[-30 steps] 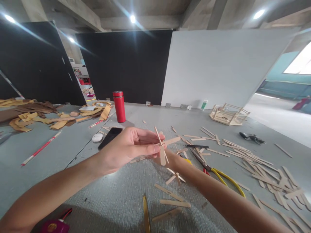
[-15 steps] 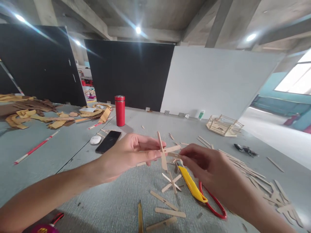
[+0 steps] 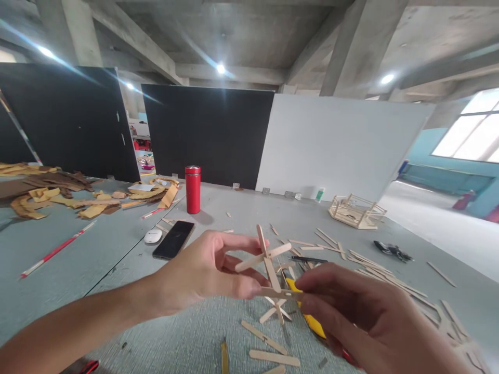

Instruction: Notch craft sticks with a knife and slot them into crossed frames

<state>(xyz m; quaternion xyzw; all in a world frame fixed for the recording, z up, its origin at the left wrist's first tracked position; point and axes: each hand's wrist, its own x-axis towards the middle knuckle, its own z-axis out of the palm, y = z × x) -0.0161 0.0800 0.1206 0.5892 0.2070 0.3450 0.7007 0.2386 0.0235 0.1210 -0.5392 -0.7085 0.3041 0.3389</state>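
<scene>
My left hand (image 3: 210, 270) is closed on a star of crossed wooden craft sticks (image 3: 272, 272), steadying it above the table. My right hand (image 3: 351, 306) pinches the right end of a separate craft stick with a notch (image 3: 277, 293). That stick lies level, just under the crossed pair, and its left end meets my left thumb. Below, a second star of joined sticks (image 3: 279, 314) stands on the table, partly covered. Loose notched sticks (image 3: 264, 336) lie nearer me. A yellow-handled cutter (image 3: 315, 326) is partly hidden by my right hand.
A red flask (image 3: 193, 189), a phone (image 3: 173, 239) and a white earbud case (image 3: 153, 236) stand beyond my left hand. Loose sticks (image 3: 382, 267) and a stick frame (image 3: 357, 212) lie to the right. Cardboard scraps (image 3: 97, 205) cover the far left.
My right hand has come nearer and lower, bringing the notched stick under the crossed sticks. The crossed sticks have tilted in my left hand. The view has tipped upward slightly.
</scene>
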